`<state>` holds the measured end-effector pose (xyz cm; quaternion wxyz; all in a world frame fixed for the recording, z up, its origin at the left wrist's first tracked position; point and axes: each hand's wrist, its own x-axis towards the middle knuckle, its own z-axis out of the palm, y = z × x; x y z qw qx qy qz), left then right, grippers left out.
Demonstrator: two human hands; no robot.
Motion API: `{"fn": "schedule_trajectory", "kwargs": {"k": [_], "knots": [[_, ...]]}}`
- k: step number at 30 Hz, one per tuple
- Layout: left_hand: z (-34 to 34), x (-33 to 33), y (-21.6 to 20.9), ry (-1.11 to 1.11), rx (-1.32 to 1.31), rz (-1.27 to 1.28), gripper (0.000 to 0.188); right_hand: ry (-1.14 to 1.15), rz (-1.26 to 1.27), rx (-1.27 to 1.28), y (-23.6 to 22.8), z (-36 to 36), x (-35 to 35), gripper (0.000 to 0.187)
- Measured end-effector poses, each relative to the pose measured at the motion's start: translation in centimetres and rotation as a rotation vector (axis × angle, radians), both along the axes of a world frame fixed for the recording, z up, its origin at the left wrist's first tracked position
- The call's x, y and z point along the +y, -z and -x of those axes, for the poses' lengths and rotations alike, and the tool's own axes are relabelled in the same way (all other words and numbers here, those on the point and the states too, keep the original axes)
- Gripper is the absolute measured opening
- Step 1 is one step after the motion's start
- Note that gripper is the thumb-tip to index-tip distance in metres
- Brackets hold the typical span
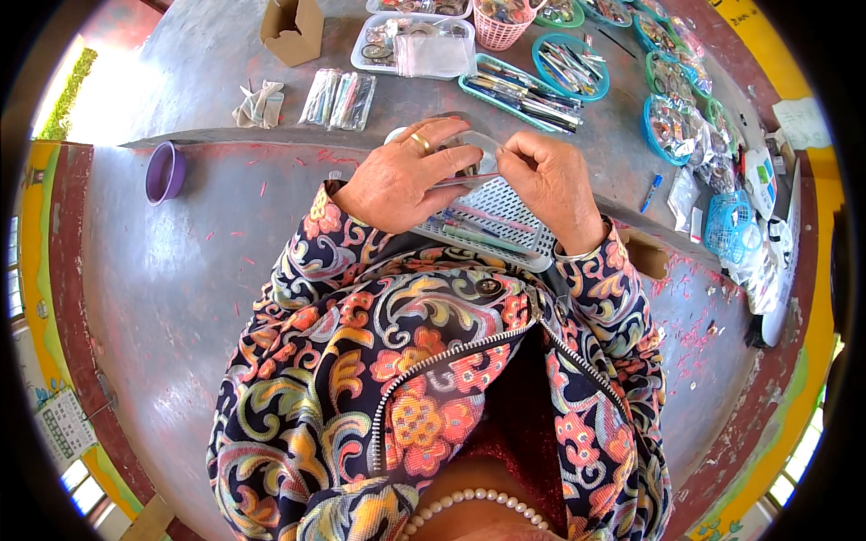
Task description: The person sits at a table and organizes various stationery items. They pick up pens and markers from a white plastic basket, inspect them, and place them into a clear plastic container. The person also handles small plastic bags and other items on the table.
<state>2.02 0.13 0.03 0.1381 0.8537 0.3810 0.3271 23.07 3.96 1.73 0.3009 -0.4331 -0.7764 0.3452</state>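
Note:
Between my two hands is a small clear plastic bag (483,144). My left hand (401,176), with a ring on one finger, grips its left side, and its fingers lie across the front. Thumb and bent fingers of my right hand (550,185) pinch the bag's right edge. Something dark shows inside or behind the bag near my left fingertips, too covered to name. Below the hands a white perforated plastic basket (534,236) rests near my lap, with several pens (483,233) lying in it.
On the grey table lie packed bundles of pens (338,101), a crumpled cloth (260,105) and a cardboard box (293,32). A white tub (365,59), a pen tray (469,88) and several round baskets (544,72) stand farther back. A purple bowl (164,173) sits at left.

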Motion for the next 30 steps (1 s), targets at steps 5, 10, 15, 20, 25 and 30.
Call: {"fn": "schedule_trajectory", "kwargs": {"k": [5, 10, 15, 20, 25, 30], "knots": [[-0.1, -0.1, 0.0, 0.000, -0.068, 0.048, 0.034, -0.003, 0.011, -0.019, -0.2, 0.0, 0.1, 0.016], [-0.1, -0.2, -0.1, 0.004, -0.079, 0.126, 0.031, 0.007, 0.011, 0.008, 0.0, -0.1, -0.1, 0.017], [0.0, -0.4, -0.3, 0.008, -0.061, 0.155, 0.033, -0.018, 0.063, 0.054, 0.8, -0.9, 0.1, 0.017], [0.1, -0.3, -0.3, 0.005, 0.009, 0.128, 0.036, 0.025, 0.261, 0.182, 4.0, -3.5, 0.3, 0.017], [0.0, -0.5, 0.0, -0.007, -0.024, 0.161, 0.034, -0.177, 0.143, -0.253, 8.3, -3.9, -1.9, 0.014], [0.0, -0.3, -0.2, 0.027, -0.028, 0.128, 0.034, -0.235, -0.145, -0.390, 9.5, -2.5, -2.8, 0.009]]}}
